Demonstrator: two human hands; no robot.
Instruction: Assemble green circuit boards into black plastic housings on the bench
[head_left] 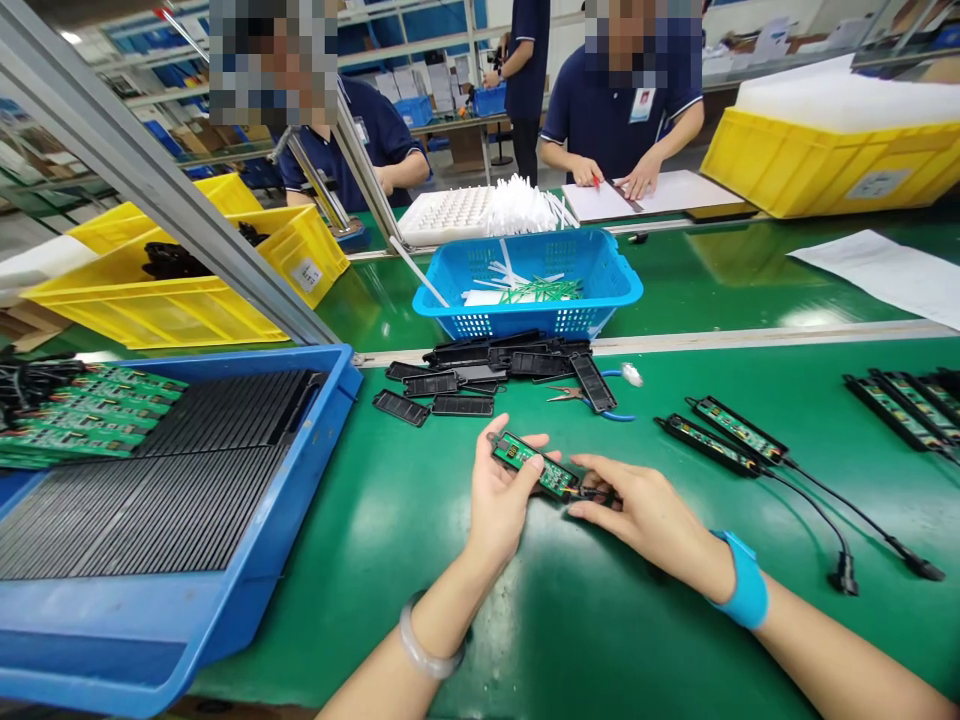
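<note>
My left hand point(496, 512) is closed on a narrow black plastic case with a green circuit board point(536, 466) in it, thumb pressed on the board. At the case's right end, my right hand point(649, 508) has its fingers curled round the black cable point(594, 492), where thin coloured wires meet the board. Part of the cable is hidden by the fingers. Just beyond my hands lie a heap of black plastic covers point(463, 405) and pliers with blue handles point(566, 394). To the right rest two cased boards point(739, 432) with cables trailing toward me.
At left, a blue tray point(300, 480) carries stacked black cases and green boards. A blue basket point(525, 318) holds white and green strips. More cased boards point(904, 410) lie far right. Yellow bins point(832, 165) and co-workers point(622, 130) are across the bench.
</note>
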